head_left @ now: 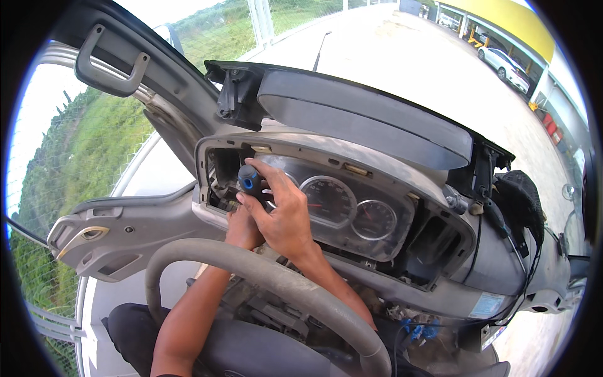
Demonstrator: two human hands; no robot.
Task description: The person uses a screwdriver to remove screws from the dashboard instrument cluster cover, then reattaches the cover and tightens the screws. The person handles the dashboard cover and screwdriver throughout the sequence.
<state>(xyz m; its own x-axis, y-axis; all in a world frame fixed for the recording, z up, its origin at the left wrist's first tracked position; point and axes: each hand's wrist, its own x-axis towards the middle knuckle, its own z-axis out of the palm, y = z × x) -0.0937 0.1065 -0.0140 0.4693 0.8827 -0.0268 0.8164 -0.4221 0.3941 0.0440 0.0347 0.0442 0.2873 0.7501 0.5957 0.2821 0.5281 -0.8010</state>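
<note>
My right hand [282, 217] grips a screwdriver [249, 178] with a black and blue handle at the left side of the exposed instrument cluster [383, 229]. My left hand [244, 229] is closed just below it, partly behind my right hand; what its fingertips hold is hidden. The cluster sits in a grey dashboard surround [317, 142] with open cavities at both sides. The screwdriver's tip is hidden.
The steering wheel [276, 270] crosses below my hands, over my forearms. A long black panel [364, 119] lies above the cluster. An open door [119, 242] stands left. Cables [521, 264] hang at right. Outside are a fence, greenery and a parked white car [502, 68].
</note>
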